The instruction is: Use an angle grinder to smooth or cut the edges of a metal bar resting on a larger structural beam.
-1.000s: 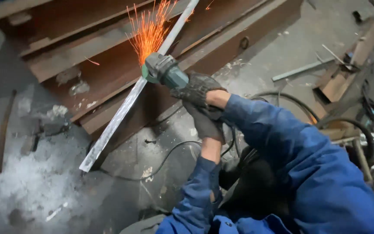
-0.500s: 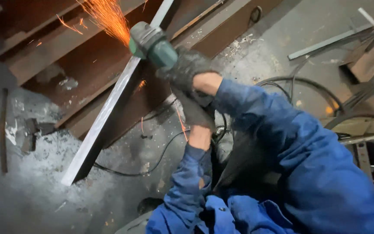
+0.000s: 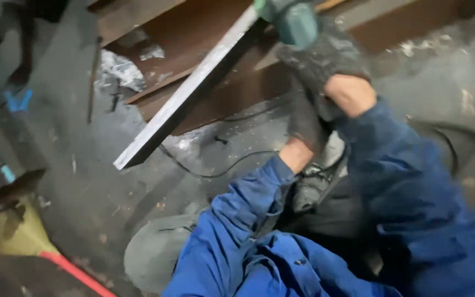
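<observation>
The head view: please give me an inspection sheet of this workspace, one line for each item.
Surface: grey concrete floor, dusty, with pale debris.
Job's things: green angle grinder at the top edge, over a long grey steel bar that lies slanted across rusty brown beams.
Clutter: thin rod on the floor; blue piece; yellow object with a red edge at lower left.
Grippers: right hand, gloved, grips the grinder; left hand, gloved, reaches up beneath it, contact unclear.
Cables: black cable curves over the floor below the bar.
Surroundings: blurred dark shapes at left; blue sleeves fill the lower right.
</observation>
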